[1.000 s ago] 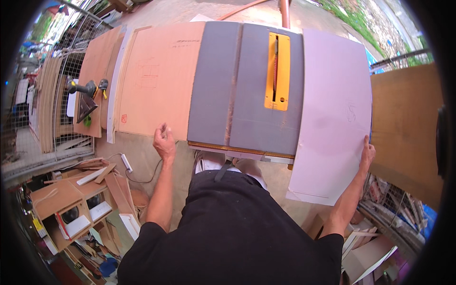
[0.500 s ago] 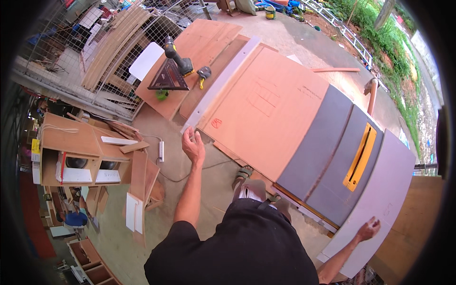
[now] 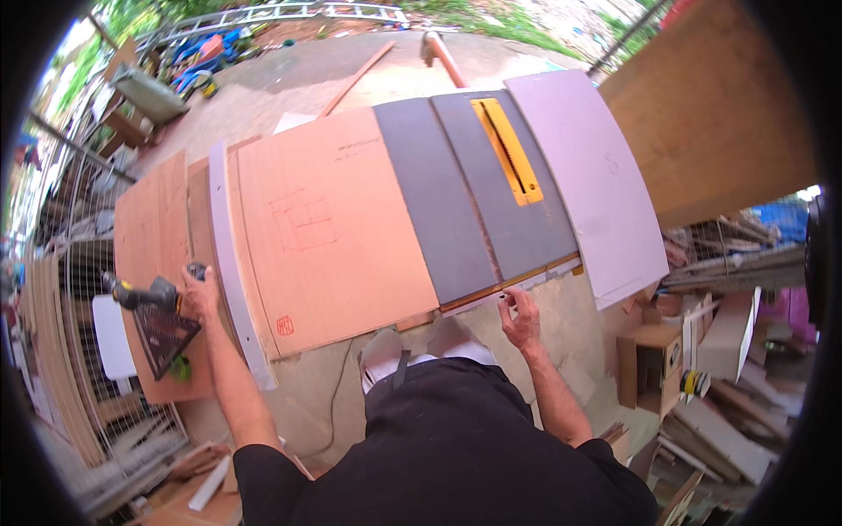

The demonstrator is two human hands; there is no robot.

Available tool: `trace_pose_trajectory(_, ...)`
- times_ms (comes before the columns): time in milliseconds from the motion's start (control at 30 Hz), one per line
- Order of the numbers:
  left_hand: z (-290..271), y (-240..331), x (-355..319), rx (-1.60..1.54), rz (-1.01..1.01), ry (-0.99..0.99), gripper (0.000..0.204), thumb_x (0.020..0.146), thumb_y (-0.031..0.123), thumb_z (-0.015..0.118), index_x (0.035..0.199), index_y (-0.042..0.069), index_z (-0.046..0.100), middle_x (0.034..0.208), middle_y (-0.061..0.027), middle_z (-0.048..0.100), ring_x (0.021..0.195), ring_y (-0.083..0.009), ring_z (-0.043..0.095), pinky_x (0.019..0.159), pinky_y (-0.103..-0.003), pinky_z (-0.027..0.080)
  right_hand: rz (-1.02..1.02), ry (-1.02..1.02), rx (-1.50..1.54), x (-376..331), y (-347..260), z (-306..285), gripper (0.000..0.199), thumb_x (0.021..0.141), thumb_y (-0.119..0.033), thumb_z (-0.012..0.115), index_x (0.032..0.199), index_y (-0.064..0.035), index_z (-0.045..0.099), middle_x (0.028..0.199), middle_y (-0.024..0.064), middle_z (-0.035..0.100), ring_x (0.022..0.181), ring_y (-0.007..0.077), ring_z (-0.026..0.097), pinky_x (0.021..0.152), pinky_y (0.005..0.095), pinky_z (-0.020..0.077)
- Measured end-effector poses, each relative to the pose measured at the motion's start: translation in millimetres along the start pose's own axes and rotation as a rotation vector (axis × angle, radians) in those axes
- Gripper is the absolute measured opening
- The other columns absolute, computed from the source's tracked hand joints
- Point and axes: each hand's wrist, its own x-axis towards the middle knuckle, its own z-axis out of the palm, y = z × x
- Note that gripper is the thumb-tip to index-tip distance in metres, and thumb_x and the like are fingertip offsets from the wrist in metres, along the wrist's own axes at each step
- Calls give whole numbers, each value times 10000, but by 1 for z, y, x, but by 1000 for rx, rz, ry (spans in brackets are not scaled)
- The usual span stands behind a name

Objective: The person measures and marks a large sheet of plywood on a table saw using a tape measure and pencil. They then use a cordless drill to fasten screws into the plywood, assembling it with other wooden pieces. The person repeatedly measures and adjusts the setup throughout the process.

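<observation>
- The grey surface (image 3: 456,210) lies bare; only the yellow blade insert (image 3: 507,151) interrupts it.
- A black square (image 3: 165,337) crowds the drill (image 3: 140,294) by the left hand (image 3: 200,294).

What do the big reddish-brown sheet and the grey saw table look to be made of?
The reddish-brown flat sheet looks like plywood or hardboard: matte, even surface, with pencil lines and a red stamp. The grey saw table top seems metal, smooth and matte, with a yellow, probably plastic, slotted insert.

left hand (image 3: 200,294) on drill (image 3: 145,294), table saw (image 3: 474,202)
</observation>
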Motion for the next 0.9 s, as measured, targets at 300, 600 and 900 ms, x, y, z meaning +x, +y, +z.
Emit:
trace_pose_trajectory(300, -4, -18, 9, 122, 35, 60, 731, 946, 494, 825, 1539, 161, 558, 1298, -325, 692, 1192, -512, 684, 1058, -593, 519, 527, 88, 137, -77, 31, -15, 237, 977, -91, 752, 1208, -60, 709, 870, 116, 750, 747, 248, 738, 705, 386, 594)
trace_pose_trajectory(600, -57, 50, -222, -1375, -104, -358, 464, 1107, 375, 649, 1456, 74, 595, 1151, -63, 696, 968, -171, 662, 874, -346, 559, 454, -95, 263, -79, 47, 13, 282, 986, -137, 756, 1255, -68, 701, 918, 133, 762, 774, 245, 746, 706, 388, 595)
trace_pose_trajectory(900, -112, 89, -438, -1483, -727, -892, 589, 1067, 495, 571, 1488, 86, 620, 1318, -175, 717, 1020, -287, 721, 938, -437, 611, 492, 28, 733, -24, 30, 31, 393, 981, -116, 800, 1322, -65, 612, 908, 67, 718, 728, 168, 693, 667, 319, 568)
